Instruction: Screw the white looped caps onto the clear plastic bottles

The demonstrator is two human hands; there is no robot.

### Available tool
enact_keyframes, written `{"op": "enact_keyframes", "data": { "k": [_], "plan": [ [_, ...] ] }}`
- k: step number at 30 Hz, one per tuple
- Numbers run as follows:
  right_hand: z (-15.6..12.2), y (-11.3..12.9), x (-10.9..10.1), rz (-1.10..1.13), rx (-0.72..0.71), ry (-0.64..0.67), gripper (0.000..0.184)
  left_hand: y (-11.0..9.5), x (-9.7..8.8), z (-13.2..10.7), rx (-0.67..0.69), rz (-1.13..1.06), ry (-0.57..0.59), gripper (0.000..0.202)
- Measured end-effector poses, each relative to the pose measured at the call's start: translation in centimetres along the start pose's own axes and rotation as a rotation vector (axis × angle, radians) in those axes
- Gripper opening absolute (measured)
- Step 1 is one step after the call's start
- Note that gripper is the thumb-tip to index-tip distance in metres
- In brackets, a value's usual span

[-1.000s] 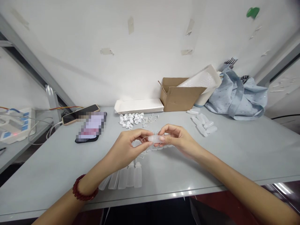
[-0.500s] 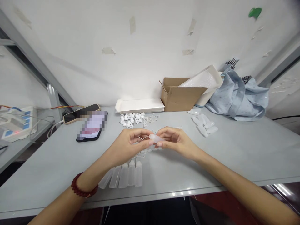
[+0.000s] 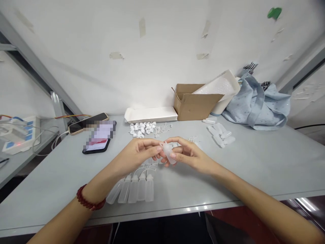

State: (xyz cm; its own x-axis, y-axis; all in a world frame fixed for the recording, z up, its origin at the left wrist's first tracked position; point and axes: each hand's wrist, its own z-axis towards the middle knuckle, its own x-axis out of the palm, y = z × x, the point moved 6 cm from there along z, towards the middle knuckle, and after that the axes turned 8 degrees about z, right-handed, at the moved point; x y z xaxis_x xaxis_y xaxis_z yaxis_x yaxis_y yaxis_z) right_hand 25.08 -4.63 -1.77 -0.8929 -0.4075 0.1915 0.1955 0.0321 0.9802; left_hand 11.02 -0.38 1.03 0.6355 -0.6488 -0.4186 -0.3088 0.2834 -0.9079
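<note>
A small translucent plastic bottle point(image 3: 169, 153) is held up over the middle of the table, tilted, its neck towards the left. My right hand point(image 3: 189, 153) is closed on its body between thumb and fingers. My left hand point(image 3: 146, 151) pinches at the neck end; the fingertips hide what is there. Below my left hand lies a row of several similar bottles point(image 3: 139, 190) with white caps and thin straps. Behind the hands are a pile of white caps point(image 3: 142, 128) and some thin white straps point(image 3: 162, 128). More bottles without caps point(image 3: 220, 135) lie to the right.
Two phones point(image 3: 99, 137) lie on the left of the grey table point(image 3: 241, 173), near a power strip point(image 3: 21, 135). Along the wall stand a stack of white envelopes point(image 3: 151, 114), a cardboard box point(image 3: 198, 106) and a blue cloth bag point(image 3: 256, 105).
The bottle between my hands has turned from lying nearly level to a steeper tilt, showing more of its body. My left fingers have shifted slightly left, still at the neck.
</note>
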Motion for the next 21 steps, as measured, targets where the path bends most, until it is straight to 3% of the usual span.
{"op": "enact_keyframes", "data": {
  "k": [4, 10, 21],
  "plan": [
    [-0.02, -0.13, 0.26, -0.033, 0.002, 0.032, 0.036, 0.67, -0.32, 0.22, -0.046, 0.039, -0.071, 0.033],
    [0.00, -0.18, 0.37, -0.022, -0.025, 0.049, 0.035, 0.82, -0.27, 0.23, -0.053, 0.003, -0.093, 0.028],
    [-0.01, -0.05, 0.48, -0.025, -0.026, 0.045, 0.031, 1.09, 0.32, 0.35, -0.107, -0.136, -0.050, 0.012]
  ]
}}
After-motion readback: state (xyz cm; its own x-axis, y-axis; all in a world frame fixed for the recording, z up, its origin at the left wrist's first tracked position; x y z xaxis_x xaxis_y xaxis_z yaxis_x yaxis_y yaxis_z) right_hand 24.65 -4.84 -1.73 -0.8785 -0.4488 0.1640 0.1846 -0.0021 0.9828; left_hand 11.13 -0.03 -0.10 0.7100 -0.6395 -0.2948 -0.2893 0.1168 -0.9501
